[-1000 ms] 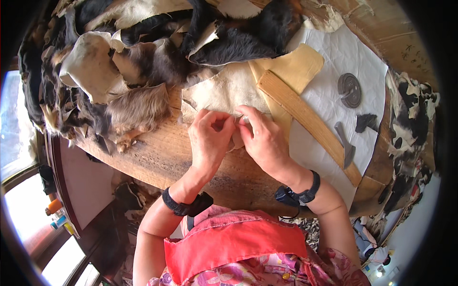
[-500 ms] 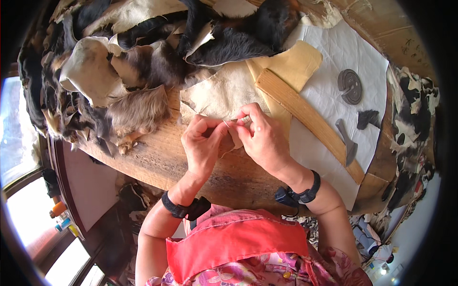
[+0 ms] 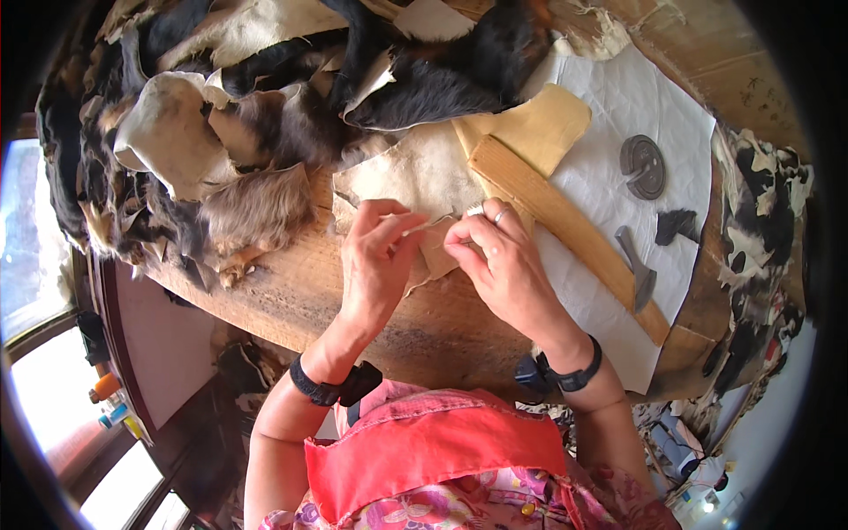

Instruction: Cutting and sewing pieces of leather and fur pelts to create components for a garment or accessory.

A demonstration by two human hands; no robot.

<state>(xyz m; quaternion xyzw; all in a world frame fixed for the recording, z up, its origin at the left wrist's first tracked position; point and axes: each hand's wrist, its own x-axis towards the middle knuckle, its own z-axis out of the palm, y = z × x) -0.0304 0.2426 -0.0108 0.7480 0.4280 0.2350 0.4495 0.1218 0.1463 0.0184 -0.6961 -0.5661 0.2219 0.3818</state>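
My left hand [image 3: 378, 261] is closed, thumb and fingers pinched together. A thin pale strand-like line shows at its fingertips, too fine to name surely. To its right, my right hand [image 3: 502, 261] has thumb and forefinger pinched; whatever is between them is too small to make out. A ring and a pale metallic band, perhaps a thimble, sit on its fingers. Between and behind both hands lies a small tan piece of hide [image 3: 435, 254], partly covered by the fingers. Beyond it, a larger cream piece of hide [image 3: 406, 172] rests on the wooden table [image 3: 291, 287].
Fur hides [image 3: 265, 208] are heaped at the far left. On white paper [image 3: 579, 265] at right lie a yellow sheet [image 3: 548, 128], a long wooden strip [image 3: 565, 230], a round slotted metal weight [image 3: 643, 166], a crescent-bladed cutter [image 3: 639, 274] and a black scrap [image 3: 677, 226].
My hands were touching at the fingertips and have drawn apart. My right hand has moved to the right and slightly nearer, uncovering more of the small tan hide.
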